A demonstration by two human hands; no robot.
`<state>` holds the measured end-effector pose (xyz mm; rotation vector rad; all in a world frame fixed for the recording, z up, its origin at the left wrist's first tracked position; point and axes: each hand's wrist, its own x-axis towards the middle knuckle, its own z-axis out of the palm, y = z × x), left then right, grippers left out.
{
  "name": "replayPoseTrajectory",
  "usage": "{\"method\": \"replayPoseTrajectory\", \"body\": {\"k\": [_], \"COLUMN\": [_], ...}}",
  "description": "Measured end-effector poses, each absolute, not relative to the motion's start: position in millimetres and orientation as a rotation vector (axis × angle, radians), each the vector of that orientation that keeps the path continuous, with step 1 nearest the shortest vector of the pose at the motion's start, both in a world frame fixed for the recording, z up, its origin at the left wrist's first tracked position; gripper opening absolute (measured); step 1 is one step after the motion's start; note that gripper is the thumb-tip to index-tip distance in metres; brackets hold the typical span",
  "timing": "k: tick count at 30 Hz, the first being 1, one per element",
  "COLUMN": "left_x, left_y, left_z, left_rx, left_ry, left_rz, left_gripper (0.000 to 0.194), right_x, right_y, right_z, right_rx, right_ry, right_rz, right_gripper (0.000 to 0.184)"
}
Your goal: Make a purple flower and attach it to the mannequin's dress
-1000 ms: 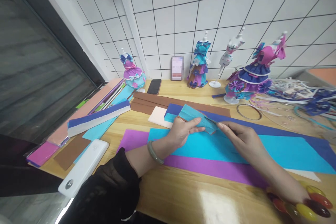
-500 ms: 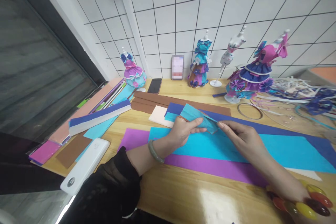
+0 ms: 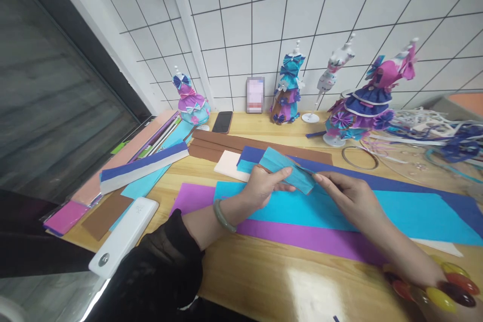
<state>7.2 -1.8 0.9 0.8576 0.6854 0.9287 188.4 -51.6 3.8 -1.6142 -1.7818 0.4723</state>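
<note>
Turquoise folded paper [image 3: 274,159], gripped by left hand [image 3: 260,188]; right hand [image 3: 350,193] pinches its edge; broad blue sheet [image 3: 411,216] lies unfolded.

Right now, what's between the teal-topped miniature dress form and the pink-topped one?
In the head view, a slim white patterned mannequin on a round white base, and a short dark blue strip.

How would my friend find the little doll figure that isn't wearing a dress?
Start at the white wall with black grid lines, then look down to the back of the wooden table. Between the turquoise-topped dress and the pink-topped dress is a skinny white figure on a round base. It's the only one without a skirt.
</note>
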Motion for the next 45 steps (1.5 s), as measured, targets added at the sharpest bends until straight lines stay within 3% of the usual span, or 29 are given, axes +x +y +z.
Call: {"method": "replayPoseTrajectory", "body": {"k": [45], "left_x": [9.7], "left_y": [-3.8], "left_z": [1.7], "left_rx": [0.861], "left_ry": [0.728], "left_rz": [0.920], "left_gripper": [0.034], "right_x": [186.3], "right_y": [-52.2], "right_z": [4.1], "right_rx": [-1.588], "right_ry": [-1.795], "right_rz": [0.474], "right_gripper": [0.035]}}
